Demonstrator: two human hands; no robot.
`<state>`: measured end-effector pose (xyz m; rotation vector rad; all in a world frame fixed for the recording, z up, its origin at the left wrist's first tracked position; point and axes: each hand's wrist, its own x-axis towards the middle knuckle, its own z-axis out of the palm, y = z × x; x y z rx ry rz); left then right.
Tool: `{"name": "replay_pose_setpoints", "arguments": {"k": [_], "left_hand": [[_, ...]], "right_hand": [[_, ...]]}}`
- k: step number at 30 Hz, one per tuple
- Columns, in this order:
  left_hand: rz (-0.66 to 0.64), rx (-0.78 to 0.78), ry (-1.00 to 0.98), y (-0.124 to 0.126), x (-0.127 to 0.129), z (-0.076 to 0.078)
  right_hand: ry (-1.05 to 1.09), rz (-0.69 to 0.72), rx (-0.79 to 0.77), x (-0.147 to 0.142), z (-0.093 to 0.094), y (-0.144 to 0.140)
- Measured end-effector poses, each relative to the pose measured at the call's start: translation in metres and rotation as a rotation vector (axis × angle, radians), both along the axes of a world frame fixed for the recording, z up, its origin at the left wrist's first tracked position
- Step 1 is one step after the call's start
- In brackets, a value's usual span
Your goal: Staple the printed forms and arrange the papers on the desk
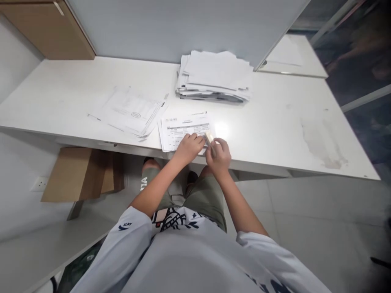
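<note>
Right grip (219, 156), one: fingers closed around one small cream-coloured block-shaped object (209, 137), exact kind unclear; its pale end projects beyond the fingers, over the right part of the printed sheets beneath. Left grip (190, 147), one: fingers bent and close together, set at the lower right part of those sheets, fingertips just beside the block-shaped object; whether they pinch paper cannot be told.

Printed sheets (180, 126), one small set, two or more leaves, slightly fanned at the left edge; lying at the front edge of the bench (269, 118), a table of text on the uppermost.

Loose printed papers (128, 108), one overlapping spread, leaves not countable; left of the set, one oval mark visible.

Thick paper stack (214, 71), one, uneven edges, leaves not countable; behind the set, near the grey partition panel (183, 28), one.

Stain (322, 142), one large patch, right part of the bench. Brown board (51, 32), one, upper left. Cardboard (69, 175), below the bench, at left; beside it, wall socket (40, 184), one.
</note>
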<state>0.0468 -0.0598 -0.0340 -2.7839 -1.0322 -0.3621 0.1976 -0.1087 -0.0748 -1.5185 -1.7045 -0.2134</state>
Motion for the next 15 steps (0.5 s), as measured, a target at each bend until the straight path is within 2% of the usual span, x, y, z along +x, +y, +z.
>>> {"name": "replay_pose_setpoints", "arguments": {"k": [7,12,15], "left_hand": [[-0.030,0.035,0.042,0.003,-0.006,0.003],[0.082,0.005,0.023,0.023,-0.032,0.012],[0.215,0.024,-0.086,0.053,-0.052,0.032]], "right_hand": [[-0.147,0.010,-0.085,-0.009,0.009,0.004],[-0.155,0.014,0.005,-0.009,0.012,0.003],[-0.180,0.049,0.017,0.011,0.013,0.008]]}}
